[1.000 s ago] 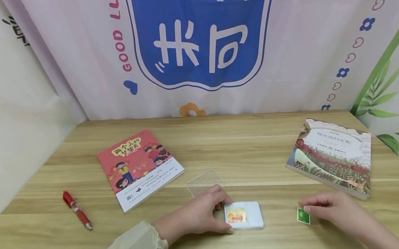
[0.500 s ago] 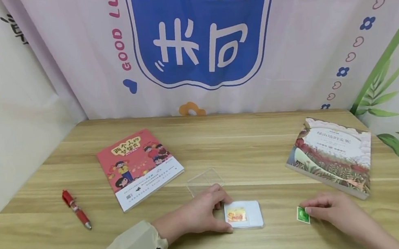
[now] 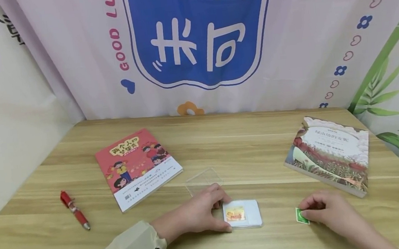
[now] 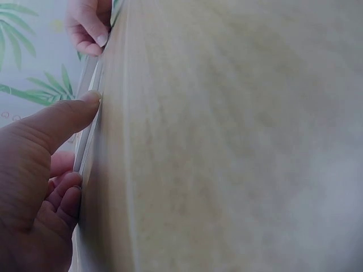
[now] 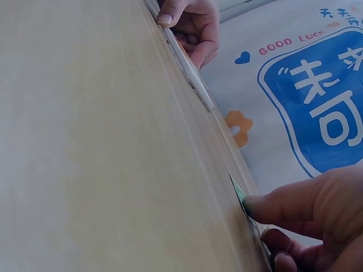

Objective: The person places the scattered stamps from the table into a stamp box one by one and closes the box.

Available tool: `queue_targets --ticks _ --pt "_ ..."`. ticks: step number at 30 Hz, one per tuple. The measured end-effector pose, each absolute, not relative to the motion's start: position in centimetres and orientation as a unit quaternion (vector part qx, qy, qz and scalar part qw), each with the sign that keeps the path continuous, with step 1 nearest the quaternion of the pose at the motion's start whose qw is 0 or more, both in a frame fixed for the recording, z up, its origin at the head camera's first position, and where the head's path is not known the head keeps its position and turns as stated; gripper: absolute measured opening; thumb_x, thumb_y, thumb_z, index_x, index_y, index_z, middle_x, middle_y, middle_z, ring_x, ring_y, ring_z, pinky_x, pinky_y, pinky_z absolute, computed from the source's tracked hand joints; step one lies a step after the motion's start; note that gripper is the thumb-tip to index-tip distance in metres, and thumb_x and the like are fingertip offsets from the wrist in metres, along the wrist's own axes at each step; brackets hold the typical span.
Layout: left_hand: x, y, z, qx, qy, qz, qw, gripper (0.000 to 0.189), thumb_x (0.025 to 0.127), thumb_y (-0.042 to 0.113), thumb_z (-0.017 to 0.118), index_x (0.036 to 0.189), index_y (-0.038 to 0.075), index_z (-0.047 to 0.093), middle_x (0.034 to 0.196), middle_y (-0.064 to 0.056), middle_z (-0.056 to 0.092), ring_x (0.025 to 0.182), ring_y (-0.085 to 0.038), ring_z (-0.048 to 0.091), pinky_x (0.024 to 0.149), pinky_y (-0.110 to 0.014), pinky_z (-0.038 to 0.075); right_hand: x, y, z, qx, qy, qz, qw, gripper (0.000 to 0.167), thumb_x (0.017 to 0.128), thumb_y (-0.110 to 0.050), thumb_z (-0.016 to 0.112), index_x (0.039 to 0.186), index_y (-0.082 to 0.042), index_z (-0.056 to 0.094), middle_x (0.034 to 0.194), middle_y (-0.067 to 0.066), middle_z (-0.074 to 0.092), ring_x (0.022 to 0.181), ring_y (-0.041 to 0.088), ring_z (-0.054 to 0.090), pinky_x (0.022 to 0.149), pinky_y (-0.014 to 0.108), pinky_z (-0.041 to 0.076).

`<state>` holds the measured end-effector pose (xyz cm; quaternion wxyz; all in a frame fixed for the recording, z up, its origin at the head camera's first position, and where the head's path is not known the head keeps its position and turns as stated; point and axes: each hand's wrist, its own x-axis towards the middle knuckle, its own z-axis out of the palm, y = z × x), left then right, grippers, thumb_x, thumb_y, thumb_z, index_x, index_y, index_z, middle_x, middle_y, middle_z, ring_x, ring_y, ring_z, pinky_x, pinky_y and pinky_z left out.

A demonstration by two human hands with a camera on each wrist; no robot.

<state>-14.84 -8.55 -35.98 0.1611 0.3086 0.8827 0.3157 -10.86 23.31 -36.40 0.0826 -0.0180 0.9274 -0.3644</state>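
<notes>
A flat white case (image 3: 254, 213) lies on the table, with a small gold and orange stamp-like piece (image 3: 235, 214) on its left half. My left hand (image 3: 203, 213) holds the left end of this case, thumb at the near edge and fingers at the far edge. To the right, my right hand (image 3: 327, 211) pinches a small green stamp-like square (image 3: 300, 216) with a pale border, low over the tabletop. The right thumb (image 5: 278, 203) covers part of the square in the right wrist view. Behind the left hand lies a clear plastic cover (image 3: 202, 177), partly hidden by that hand.
A red book (image 3: 137, 164) lies at the back left and an illustrated book (image 3: 332, 154) at the back right, behind the right hand. A red pen (image 3: 75, 210) is on the left of the wooden table (image 3: 223, 138). Printed curtains (image 3: 287, 48) stand beyond the table's far edge.
My right thumb has slid a little toward me and covers more of the green square. The left hand and the white case have stayed put.
</notes>
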Motion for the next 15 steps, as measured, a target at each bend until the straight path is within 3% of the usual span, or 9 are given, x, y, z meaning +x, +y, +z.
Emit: queue_targets --ticks 15 --pt "-14.82 -8.57 -35.98 0.308 0.882 0.319 0.161 0.045 0.068 0.029 0.082 0.105 0.014 0.061 0.094 0.008 0.046 0.085 -0.006 0.044 0.076 -0.019 0.041 -11.1 22.98 -36.49 0.006 0.927 -0.365 0.091 0.013 0.075 -0.011 0.074 0.086 -0.008 0.068 0.089 0.0 0.061 0.075 0.009 0.047 0.065 0.022 0.039"
